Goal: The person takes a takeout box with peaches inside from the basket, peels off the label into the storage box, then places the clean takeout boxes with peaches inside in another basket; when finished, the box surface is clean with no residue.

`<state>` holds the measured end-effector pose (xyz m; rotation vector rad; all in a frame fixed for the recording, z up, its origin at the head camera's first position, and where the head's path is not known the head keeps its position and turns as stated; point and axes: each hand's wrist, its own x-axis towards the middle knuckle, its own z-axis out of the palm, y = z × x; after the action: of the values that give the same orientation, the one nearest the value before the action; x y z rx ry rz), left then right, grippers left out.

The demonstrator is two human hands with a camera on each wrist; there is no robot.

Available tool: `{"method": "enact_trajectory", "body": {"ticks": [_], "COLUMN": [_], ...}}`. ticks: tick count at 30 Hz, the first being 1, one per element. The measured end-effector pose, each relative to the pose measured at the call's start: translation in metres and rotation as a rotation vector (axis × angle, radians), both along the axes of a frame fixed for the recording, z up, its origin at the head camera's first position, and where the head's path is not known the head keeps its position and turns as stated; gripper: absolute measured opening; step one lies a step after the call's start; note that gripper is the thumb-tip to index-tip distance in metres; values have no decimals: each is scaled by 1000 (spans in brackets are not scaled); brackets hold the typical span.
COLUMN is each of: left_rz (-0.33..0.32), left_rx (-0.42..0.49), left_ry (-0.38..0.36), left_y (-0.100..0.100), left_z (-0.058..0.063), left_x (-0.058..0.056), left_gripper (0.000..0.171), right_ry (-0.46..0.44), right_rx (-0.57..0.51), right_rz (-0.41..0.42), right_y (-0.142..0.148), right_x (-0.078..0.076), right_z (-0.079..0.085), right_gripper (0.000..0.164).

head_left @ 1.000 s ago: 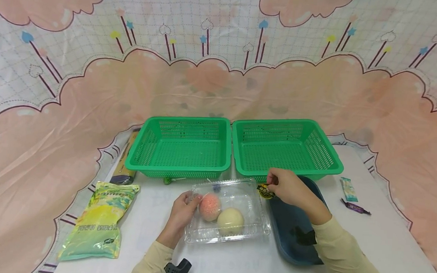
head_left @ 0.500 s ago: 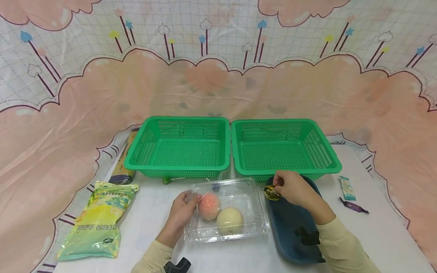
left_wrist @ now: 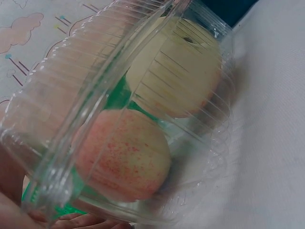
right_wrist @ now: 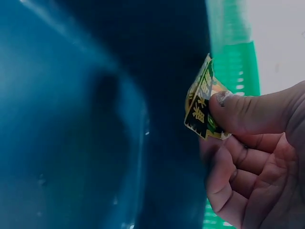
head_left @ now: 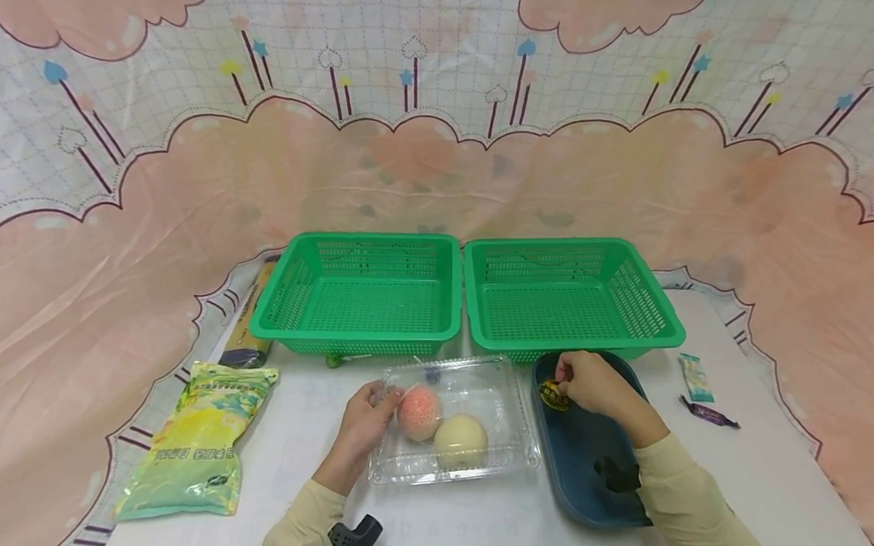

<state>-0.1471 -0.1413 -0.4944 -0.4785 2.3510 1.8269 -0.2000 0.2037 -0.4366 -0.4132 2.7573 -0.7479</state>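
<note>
A clear plastic clamshell box (head_left: 500,402) lies on the white table, its lid down over two peaches. One peach (head_left: 419,412) is pink, the other (head_left: 460,441) pale yellow; both fill much of the left wrist view. My left hand (head_left: 364,423) grips the box's left side, thumb on top near the pink peach. Between thumb and fingertips, my right hand (head_left: 599,387) pinches a black-and-gold sticker (right_wrist: 200,102), folded over on itself. That hand is over the far end of a dark blue tray (head_left: 583,470) to the right of the box.
Two green mesh baskets stand behind, a left one (head_left: 365,338) and a right one (head_left: 478,342). A yellow-green bag (head_left: 193,450) and a brown packet (head_left: 249,328) lie at left. At right are a teal sachet (head_left: 697,378) and a purple-wrapped sweet (head_left: 709,412).
My right hand has carried the sticker from the clamshell box's far right corner rightward and a little nearer, over the blue tray. The left hand and the box have stayed put.
</note>
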Motion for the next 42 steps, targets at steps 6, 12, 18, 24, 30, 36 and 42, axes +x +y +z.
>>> {"method": "enact_trajectory", "body": {"ticks": [6, 12, 18, 24, 30, 36, 42], "left_rz": [-4, -9, -14, -13, -13, -14, -11], "left_rx": [-6, -10, -7, 1, 3, 2, 9], "left_ry": [6, 13, 14, 10, 9, 9, 10], "left_y": [0, 0, -1, -1, 0, 0, -1], "left_z": [-1, 0, 0, 1, 0, 0, 0], "left_x": [0, 0, 0, 0, 0, 0, 1], "left_gripper": [67, 67, 67, 68, 67, 67, 67], "right_ry": [5, -27, -71, -79, -81, -76, -20], "right_rx": [21, 29, 47, 92, 116, 175, 289], "right_rz": [15, 10, 20, 38, 30, 9, -39], "right_y": [8, 12, 14, 16, 17, 15, 10], "right_x": [-5, -7, -7, -8, -9, -9, -9], "right_z": [-13, -20, -25, -32, -37, -39, -40], "right_gripper": [9, 9, 18, 19, 13, 6, 24]}}
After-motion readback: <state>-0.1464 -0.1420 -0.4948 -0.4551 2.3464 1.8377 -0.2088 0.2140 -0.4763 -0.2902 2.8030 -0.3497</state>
